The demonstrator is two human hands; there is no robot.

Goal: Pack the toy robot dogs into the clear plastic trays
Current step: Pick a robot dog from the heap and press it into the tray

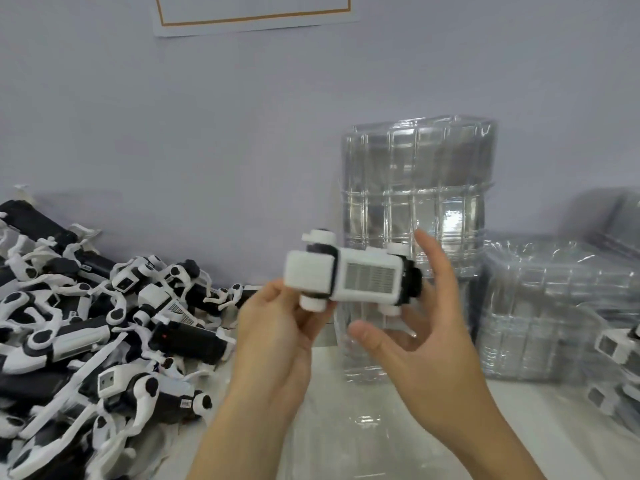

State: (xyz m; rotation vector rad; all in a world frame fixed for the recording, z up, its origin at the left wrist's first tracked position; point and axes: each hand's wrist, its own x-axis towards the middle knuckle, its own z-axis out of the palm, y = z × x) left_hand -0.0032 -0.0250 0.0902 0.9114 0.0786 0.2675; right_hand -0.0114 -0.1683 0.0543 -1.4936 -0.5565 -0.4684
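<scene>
Both hands held one toy robot dog (349, 277) up mid-scene, w/ its grille side toward the camera. Left hand (273, 327) pinched the head end from below w/ curled fingers. Right hand (426, 323) was spread, fingers straight, cupping the tail end; thumb below the body, fingertips behind it. A pile of robot dogs (86, 327) lay at left on the white table (346, 438). Tall stack of clear plastic trays (415, 188) stood behind the held dog; a lower stack (554, 306) sat to the right.
</scene>
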